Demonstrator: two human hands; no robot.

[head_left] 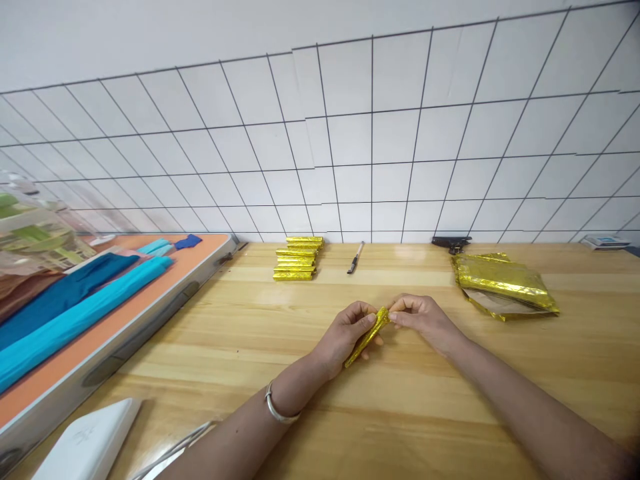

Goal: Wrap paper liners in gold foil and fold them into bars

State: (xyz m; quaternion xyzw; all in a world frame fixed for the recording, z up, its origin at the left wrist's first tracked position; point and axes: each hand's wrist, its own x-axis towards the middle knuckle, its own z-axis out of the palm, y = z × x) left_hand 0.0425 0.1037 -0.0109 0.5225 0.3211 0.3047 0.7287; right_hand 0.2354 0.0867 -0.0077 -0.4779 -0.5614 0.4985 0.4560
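- The wooden table (240,327) is lying beneath your hands.
- The orange surface (100,335) is bearing turquoise cloth (95,310) at the left.
- The white case (87,440) is showing a faint, unreadable mark on top.
- The gold foil sheets (505,279) are resting in a pile, right of your hands.
- Your left hand (347,331) is gripping the folded gold strip (364,345) between thumb and fingers.
- Your right hand (420,317) is pinching that strip's upper end narrowly.
- The finished-looking gold strips (295,261) are lying in a row near the wall.
- The pen (356,259) is resting just beside them.
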